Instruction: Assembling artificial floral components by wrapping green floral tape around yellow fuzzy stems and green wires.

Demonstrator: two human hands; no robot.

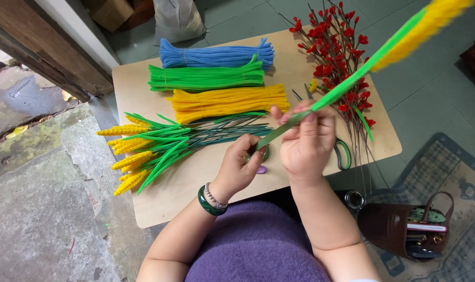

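My right hand grips the stem of a handmade flower stalk, green pipe cleaner with a fuzzy yellow head that points up and to the right. My left hand pinches the lower end of that stem, where green tape runs along it. A green tape roll lies on the board just under the left fingers. A green bangle and a bead bracelet sit on my left wrist.
On the wooden board lie a pile of finished yellow-headed stalks, bundles of blue, green and yellow pipe cleaners, red berry branches and green-handled scissors. A brown handbag stands at the lower right.
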